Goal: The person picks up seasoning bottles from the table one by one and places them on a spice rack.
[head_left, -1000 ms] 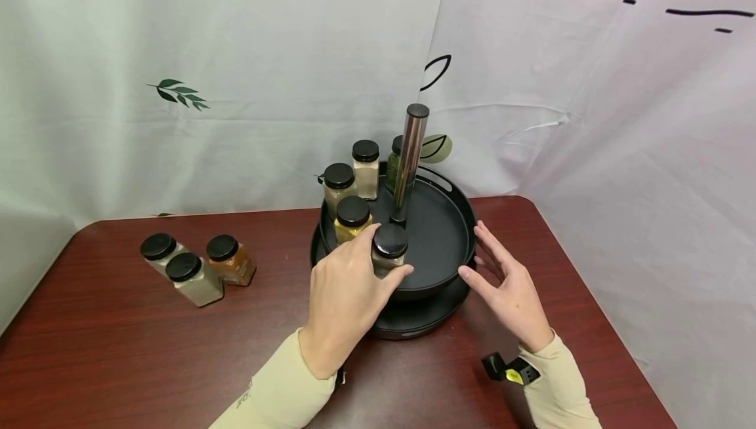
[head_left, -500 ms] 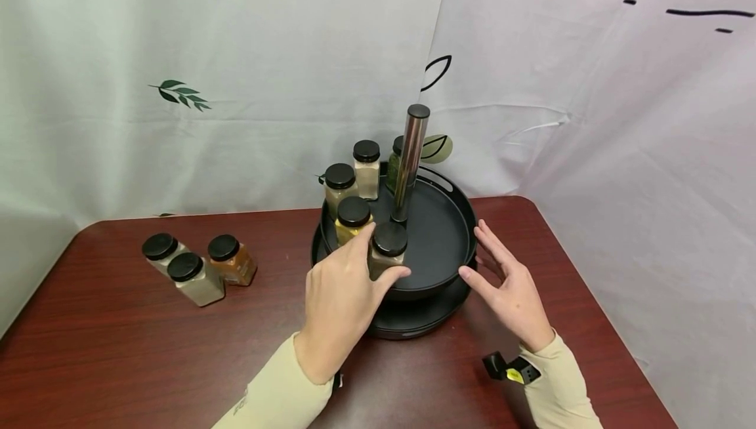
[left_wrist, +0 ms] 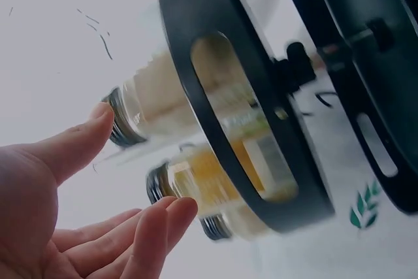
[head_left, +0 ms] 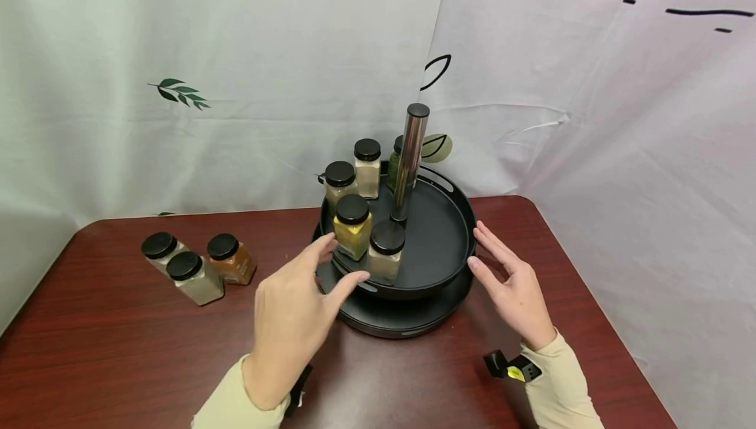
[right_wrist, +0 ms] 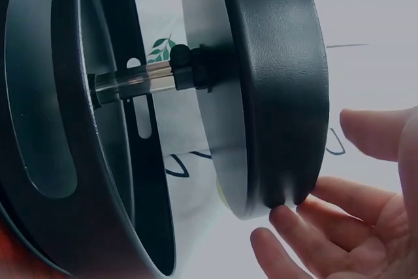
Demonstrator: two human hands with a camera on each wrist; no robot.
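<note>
Fingers are held spread by the left hand (head_left: 289, 317), just beside a square beige jar (head_left: 385, 260) stood upright within the round black upper tray (head_left: 440, 239). The tray's side is touched by the right hand (head_left: 514, 291), fingers spread. Beyond the beige jar, the way is crowded by a yellow jar (head_left: 352, 231) and shiny post (head_left: 409, 160); open floor is seen rightward.

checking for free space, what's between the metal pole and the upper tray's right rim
In the head view, just bare floor of the upper tray lies between the metal pole and right rim.
</note>
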